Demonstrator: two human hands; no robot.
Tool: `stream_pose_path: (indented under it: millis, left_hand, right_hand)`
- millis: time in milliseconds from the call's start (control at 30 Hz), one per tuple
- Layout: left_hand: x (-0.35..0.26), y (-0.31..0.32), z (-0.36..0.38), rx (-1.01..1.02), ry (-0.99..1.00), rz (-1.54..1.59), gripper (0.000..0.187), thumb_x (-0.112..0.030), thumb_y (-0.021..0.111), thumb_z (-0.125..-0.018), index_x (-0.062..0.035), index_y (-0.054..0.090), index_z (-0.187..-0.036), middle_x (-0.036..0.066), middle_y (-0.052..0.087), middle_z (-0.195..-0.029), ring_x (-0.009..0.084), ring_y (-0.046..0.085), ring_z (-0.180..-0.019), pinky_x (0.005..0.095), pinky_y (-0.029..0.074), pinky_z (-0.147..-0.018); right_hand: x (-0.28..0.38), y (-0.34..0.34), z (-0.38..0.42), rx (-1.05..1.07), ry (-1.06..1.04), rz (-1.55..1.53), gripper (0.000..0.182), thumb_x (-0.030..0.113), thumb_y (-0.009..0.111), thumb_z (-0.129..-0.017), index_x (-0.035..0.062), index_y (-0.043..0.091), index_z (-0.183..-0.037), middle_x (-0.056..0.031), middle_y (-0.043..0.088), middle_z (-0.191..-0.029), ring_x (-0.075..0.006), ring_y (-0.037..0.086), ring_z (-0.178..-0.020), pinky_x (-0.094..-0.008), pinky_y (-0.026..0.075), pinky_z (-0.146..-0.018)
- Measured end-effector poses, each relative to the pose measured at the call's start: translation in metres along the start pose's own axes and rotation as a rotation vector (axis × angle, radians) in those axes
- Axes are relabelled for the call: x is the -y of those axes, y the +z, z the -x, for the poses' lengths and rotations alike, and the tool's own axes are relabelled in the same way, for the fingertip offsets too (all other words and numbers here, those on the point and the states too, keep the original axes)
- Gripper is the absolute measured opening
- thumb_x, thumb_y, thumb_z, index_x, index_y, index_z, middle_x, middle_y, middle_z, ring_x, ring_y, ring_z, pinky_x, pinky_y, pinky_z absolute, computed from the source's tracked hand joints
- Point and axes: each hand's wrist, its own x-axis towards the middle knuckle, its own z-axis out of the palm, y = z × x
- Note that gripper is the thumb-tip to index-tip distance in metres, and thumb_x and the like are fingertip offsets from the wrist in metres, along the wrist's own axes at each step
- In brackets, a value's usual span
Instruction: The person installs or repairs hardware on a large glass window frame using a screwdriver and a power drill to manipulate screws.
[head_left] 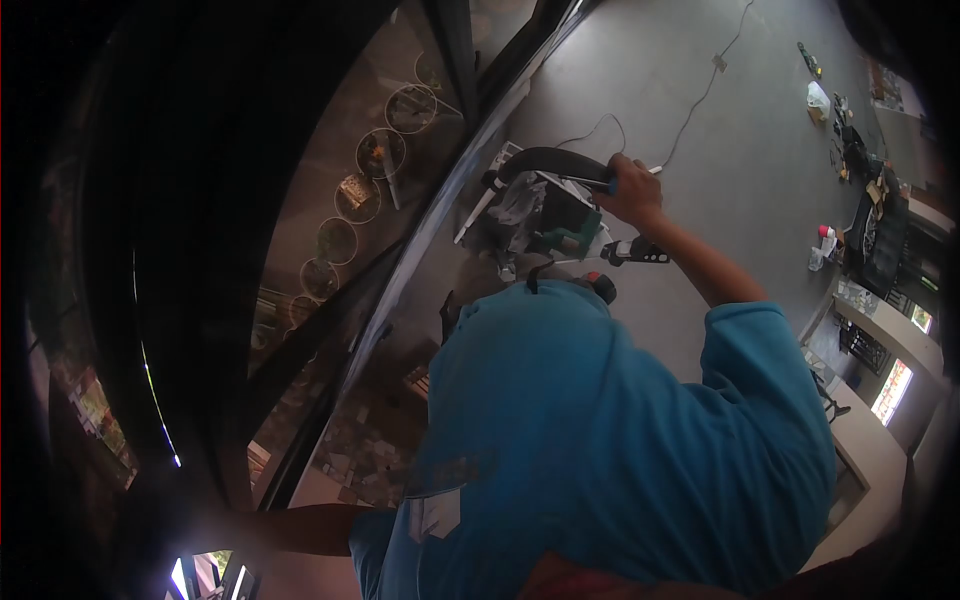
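Note:
My right hand (633, 190) is closed around the end of a long, curved dark piece (555, 163) with a light edge and a bit of blue near my fingers. I cannot make out its kind. Below it lie a green tool-like object (575, 240), a crumpled grey plastic sheet (517, 205) and a white frame (480, 215). My left arm (300, 528) stretches out to the left, beside a dark frame. Shadow and glare hide my left hand, so its fingers do not show.
A dark-framed glass panel (370, 340) runs diagonally on the left, with round shapes (380, 153) behind it. A cable (690, 120) crosses the grey floor (640, 60). Tools and clutter (855, 155) line the right side, near a pale ledge (890, 310).

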Motion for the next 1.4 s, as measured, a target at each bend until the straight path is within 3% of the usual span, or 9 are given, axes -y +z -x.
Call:
stream_pose_path:
  millis: [533, 700, 900, 967, 1067, 1200, 1267, 1333, 1400]
  left_hand:
    - [0.013, -0.013, 0.010, 0.027, 0.069, -0.034, 0.037, -0.026, 0.069, -0.084, -0.0009, 0.059, -0.111, 0.013, 0.062, -0.106, 0.0277, 0.061, -0.094, 0.0390, 0.048, -0.085]
    - [0.008, -0.030, 0.010, -0.045, 0.110, -0.091, 0.036, -0.023, 0.071, -0.083, -0.0005, 0.060, -0.109, 0.013, 0.063, -0.106, 0.0287, 0.061, -0.094, 0.0393, 0.048, -0.085]
    - [-0.107, -0.018, 0.113, -0.264, 0.429, -0.172, 0.036, -0.020, 0.074, -0.082, -0.0001, 0.060, -0.108, 0.013, 0.063, -0.106, 0.0298, 0.061, -0.094, 0.0397, 0.048, -0.085]
    - [-0.148, 0.007, 0.192, -0.038, 0.484, -0.048, 0.035, -0.019, 0.075, -0.082, 0.0000, 0.061, -0.108, 0.013, 0.063, -0.105, 0.0302, 0.061, -0.094, 0.0398, 0.048, -0.085]
    - [-0.186, 0.047, 0.314, 0.812, 0.237, 0.297, 0.029, -0.016, 0.074, -0.082, -0.0008, 0.061, -0.102, 0.014, 0.063, -0.099, 0.0306, 0.061, -0.092, 0.0388, 0.048, -0.083]
    - [-0.173, 0.059, 0.417, 1.463, 0.214, 0.375, 0.027, -0.016, 0.074, -0.079, -0.0045, 0.063, -0.100, 0.014, 0.063, -0.100, 0.0346, 0.060, -0.097, 0.0399, 0.048, -0.082]
    - [-0.161, 0.044, 0.439, 1.609, 0.024, 0.305, 0.028, -0.018, 0.075, -0.079, -0.0037, 0.063, -0.101, 0.014, 0.063, -0.099, 0.0340, 0.061, -0.095, 0.0405, 0.048, -0.082]
    - [-0.142, 0.029, 0.446, 1.604, 0.100, 0.243, 0.028, -0.017, 0.075, -0.080, -0.0033, 0.063, -0.102, 0.013, 0.064, -0.099, 0.0292, 0.064, -0.091, 0.0370, 0.051, -0.078]
    - [-0.128, 0.010, 0.450, 1.625, -0.222, 0.161, 0.025, -0.015, 0.074, -0.082, -0.0028, 0.064, -0.101, 0.012, 0.065, -0.097, 0.0225, 0.066, -0.087, 0.0330, 0.052, -0.074]
  right_hand:
    - [-0.032, 0.003, 0.016, -0.078, -0.234, -0.275, 0.042, 0.023, 0.071, -0.073, 0.0084, 0.060, -0.111, -0.0118, 0.062, -0.106, -0.0328, 0.060, -0.101, -0.0427, 0.048, -0.086]
    - [-0.039, 0.005, 0.029, -0.205, -0.328, -0.428, 0.027, 0.015, 0.069, -0.074, 0.0075, 0.063, -0.100, -0.0109, 0.064, -0.099, -0.0327, 0.060, -0.099, -0.0409, 0.048, -0.084]
    - [0.015, -0.022, 0.069, 0.246, -0.211, -0.659, 0.032, 0.022, 0.072, -0.077, 0.0054, 0.059, -0.101, -0.0144, 0.063, -0.082, -0.0264, 0.063, -0.073, -0.0380, 0.049, -0.068]
    - [0.012, 0.015, 0.071, 0.450, -0.194, -0.717, 0.041, 0.030, 0.072, -0.076, 0.0065, 0.057, -0.106, -0.0134, 0.062, -0.080, -0.0245, 0.061, -0.071, -0.0362, 0.048, -0.068]
    - [-0.007, 0.111, 0.054, 0.584, 0.085, -0.853, 0.035, 0.020, 0.070, -0.076, 0.0060, 0.056, -0.105, -0.0071, 0.059, -0.082, -0.0180, 0.058, -0.071, -0.0302, 0.047, -0.065]
    - [-0.013, 0.221, 0.023, 0.520, 0.748, -1.141, 0.029, 0.023, 0.068, -0.080, 0.0043, 0.062, -0.102, -0.0097, 0.061, -0.089, -0.0196, 0.059, -0.077, -0.0336, 0.047, -0.067]
    - [-0.019, 0.272, 0.008, 0.502, 0.914, -1.122, 0.031, 0.024, 0.067, -0.080, 0.0039, 0.063, -0.103, -0.0102, 0.062, -0.092, -0.0201, 0.059, -0.080, -0.0346, 0.047, -0.068]
    - [-0.034, 0.350, -0.008, 0.397, 0.822, -0.842, 0.043, 0.029, 0.068, -0.079, 0.0021, 0.061, -0.112, -0.0137, 0.064, -0.104, -0.0255, 0.062, -0.091, -0.0380, 0.049, -0.075]
    - [-0.020, 0.361, -0.012, 0.344, 0.762, -0.744, 0.048, 0.031, 0.068, -0.078, 0.0011, 0.060, -0.115, -0.0164, 0.065, -0.108, -0.0289, 0.063, -0.096, -0.0393, 0.049, -0.079]
